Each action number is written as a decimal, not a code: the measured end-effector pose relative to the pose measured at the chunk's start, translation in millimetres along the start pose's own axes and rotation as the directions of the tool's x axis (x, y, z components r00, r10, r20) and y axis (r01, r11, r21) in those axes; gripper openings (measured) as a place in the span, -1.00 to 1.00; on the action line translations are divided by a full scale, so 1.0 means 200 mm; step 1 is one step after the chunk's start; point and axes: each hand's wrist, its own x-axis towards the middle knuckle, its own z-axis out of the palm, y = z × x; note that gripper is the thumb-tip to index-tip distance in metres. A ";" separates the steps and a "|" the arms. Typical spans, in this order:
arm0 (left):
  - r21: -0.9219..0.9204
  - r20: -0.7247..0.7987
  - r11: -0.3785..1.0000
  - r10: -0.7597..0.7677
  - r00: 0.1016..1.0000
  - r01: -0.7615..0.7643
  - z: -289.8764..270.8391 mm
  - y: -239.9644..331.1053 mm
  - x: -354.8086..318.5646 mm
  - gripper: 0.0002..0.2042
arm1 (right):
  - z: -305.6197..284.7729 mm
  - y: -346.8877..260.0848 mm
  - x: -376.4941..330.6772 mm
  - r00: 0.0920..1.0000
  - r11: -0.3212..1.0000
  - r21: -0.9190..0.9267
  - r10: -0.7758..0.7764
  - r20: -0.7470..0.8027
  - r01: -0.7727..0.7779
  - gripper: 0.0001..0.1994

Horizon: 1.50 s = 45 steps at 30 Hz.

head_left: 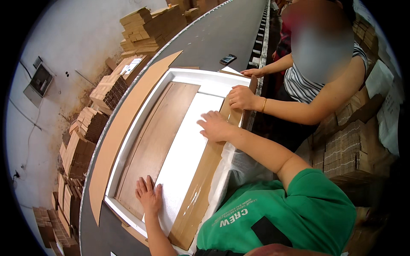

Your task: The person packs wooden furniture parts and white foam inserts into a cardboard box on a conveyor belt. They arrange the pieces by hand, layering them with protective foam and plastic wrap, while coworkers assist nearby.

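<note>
A long open carton [97, 183] lies with its flap spread out at the left. White foam strips [124, 155] line its inner edge. Inside is a brown wood-grain panel [151, 141], with a white foam sheet [188, 141] beside it. Along my side runs a brown strip with a glossy, tape-like surface [192, 209]. My left hand [148, 196] rests with fingers spread where panel and foam sheet meet, at the near end. My right hand [215, 126], slightly blurred, has its fingers apart over the foam sheet's right edge, holding nothing.
A co-worker in a striped shirt [305, 85] stands at the right, both hands at the carton's far end. A phone [228, 59] lies on the dark conveyor belt [209, 34]. Stacks of flat cardboard [149, 27] line the wall; more cardboard bundles [346, 149] stand at the right.
</note>
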 end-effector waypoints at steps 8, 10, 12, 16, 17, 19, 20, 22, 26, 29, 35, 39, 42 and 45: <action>-0.111 -0.043 0.991 -0.082 0.996 0.077 0.00 -0.04 -0.02 -0.46 | 0.04 -0.02 -0.01 0.998 1.000 0.016 0.019 -0.068 -0.018 -0.59; -0.044 -0.045 0.997 -0.064 0.997 0.062 0.02 -0.05 -0.02 -0.47 | -0.07 -0.04 0.01 0.957 0.992 0.026 0.109 0.268 -0.120 -0.58; 0.012 -0.041 0.999 -0.044 0.998 0.045 0.02 -0.06 -0.03 -0.48 | -0.10 -0.04 0.01 0.909 0.994 -0.016 0.105 0.403 -0.108 -0.58; 0.011 -0.006 0.997 -0.073 0.997 0.073 0.02 -0.07 -0.02 -0.49 | 0.00 0.03 0.03 0.971 0.966 0.103 0.235 0.044 -0.238 -0.55; -0.032 -0.066 0.996 -0.089 0.994 0.087 0.02 -0.08 -0.02 -0.48 | 0.01 0.03 0.04 0.967 0.961 0.113 0.255 0.004 -0.254 -0.54; -0.075 -0.195 0.995 -0.076 0.978 0.063 0.02 -0.08 -0.01 -0.46 | 0.02 0.04 0.04 0.953 0.950 0.123 0.295 -0.070 -0.286 -0.53; -0.077 -0.253 0.997 -0.046 0.966 0.027 0.00 -0.04 0.01 -0.44 | 0.02 0.05 0.03 0.955 0.951 0.121 0.292 -0.056 -0.284 -0.53; -0.017 -0.157 1.000 -0.013 0.988 0.011 0.01 0.01 0.00 -0.40 | 0.00 0.06 0.01 0.958 0.953 0.115 0.284 -0.030 -0.279 -0.54; 0.044 0.217 0.998 -0.058 0.975 0.049 0.01 0.08 -0.05 -0.36 | -0.10 0.02 -0.05 0.929 0.932 0.073 0.341 0.145 -0.354 -0.49; 0.010 0.159 0.999 -0.041 0.986 0.040 0.03 0.07 -0.03 -0.39 | -0.06 0.02 -0.09 0.942 0.939 0.095 0.334 -0.019 -0.331 -0.53; -0.348 -0.265 0.920 0.086 0.961 -0.178 0.00 0.11 -0.04 -0.48 | -0.06 -0.08 -0.23 0.727 0.969 0.021 -0.170 -0.665 0.245 -0.70; -0.059 0.137 0.919 0.394 0.909 -0.390 0.17 0.03 -0.03 -0.51 | -0.20 -0.20 -0.71 0.650 0.943 0.131 -0.106 -0.753 0.306 -0.75; -0.111 0.018 0.922 0.375 0.927 -0.371 0.10 -0.05 -0.16 -0.58 | -0.17 -0.25 -1.13 0.595 0.889 0.292 0.027 -0.803 0.353 -0.78; -0.228 -0.177 0.823 0.490 0.853 -0.520 0.09 0.38 -0.06 -0.56 | -0.10 -0.18 -1.69 0.639 0.930 0.356 0.217 -0.738 0.095 -0.79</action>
